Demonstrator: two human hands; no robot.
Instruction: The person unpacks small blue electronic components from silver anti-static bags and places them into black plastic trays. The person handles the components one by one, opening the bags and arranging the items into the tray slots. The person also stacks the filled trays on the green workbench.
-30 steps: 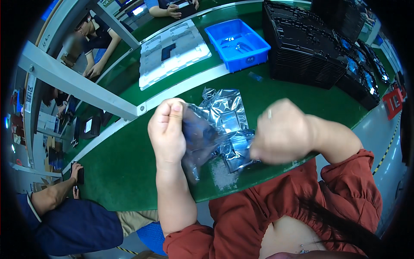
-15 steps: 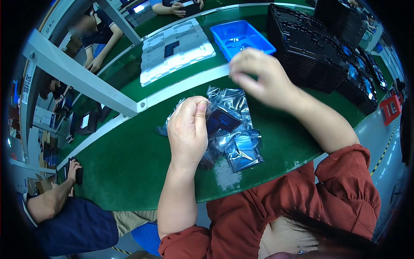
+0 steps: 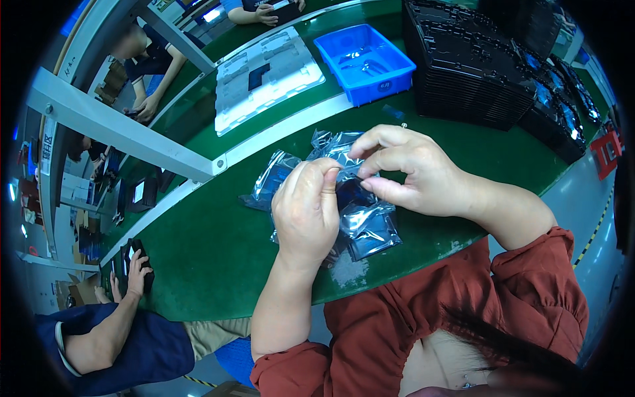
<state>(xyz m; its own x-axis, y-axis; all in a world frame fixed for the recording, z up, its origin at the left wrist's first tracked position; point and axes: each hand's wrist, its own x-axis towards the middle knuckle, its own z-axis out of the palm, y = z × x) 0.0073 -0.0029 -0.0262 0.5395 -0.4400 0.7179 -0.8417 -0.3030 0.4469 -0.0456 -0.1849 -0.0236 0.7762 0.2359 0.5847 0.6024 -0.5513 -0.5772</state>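
Note:
Several shiny, see-through silvery plastic bags lie in a pile on the green table. My left hand (image 3: pixel 305 210) is closed, thumb and fingers pinching the upper edge of a plastic bag (image 3: pixel 362 215) with a dark flat piece inside. From the right, my right hand (image 3: pixel 413 171) meets the same edge, thumb and fingertips pinched close together on the clear film. Partly behind my left hand is another silvery bag (image 3: pixel 274 173). My fingers hide much of the bag's opening.
Beyond my hands stand a blue plastic bin (image 3: pixel 377 83) with clear film pieces inside and a white moulded tray (image 3: pixel 281 99) bearing a dark piece. Stacked black trays (image 3: pixel 466 83) rise at the right. A metal post (image 3: pixel 126 126) slants at left. Co-workers' hands (image 3: pixel 137 274) are nearby.
My right hand has come down from in front of the blue bin to the bag at my left fingertips. The co-worker's hand at lower left has shifted right with a dark object.

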